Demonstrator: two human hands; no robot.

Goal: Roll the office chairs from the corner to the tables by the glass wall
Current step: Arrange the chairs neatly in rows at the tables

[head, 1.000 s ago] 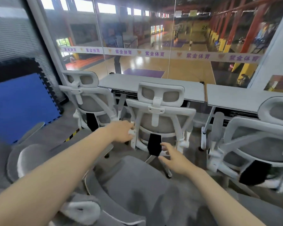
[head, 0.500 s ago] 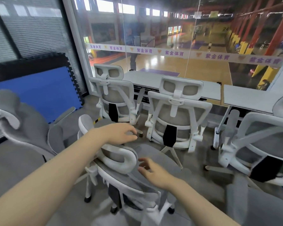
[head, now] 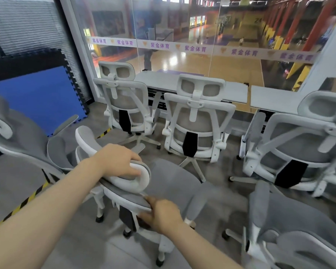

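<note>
A grey and white office chair [head: 171, 183] stands right in front of me, its back toward me. My left hand [head: 118, 162] grips its white headrest from above. My right hand [head: 161, 214] holds the upper edge of its backrest, fingers curled over the rim. Three matching chairs stand at the grey tables [head: 239, 90] by the glass wall [head: 182, 35]: a left chair [head: 124, 100], a middle chair [head: 198, 117] and a right chair [head: 303, 140].
Another grey chair [head: 21, 136] stands close on my left and one more chair [head: 291, 230] at the lower right. Blue foam mats [head: 37, 96] lean on the left wall. Yellow-black tape [head: 23, 202] runs across the grey floor.
The near chair has come closer and both hands, which hovered over it, have closed on it: left on the headrest, right on the backrest edge.
</note>
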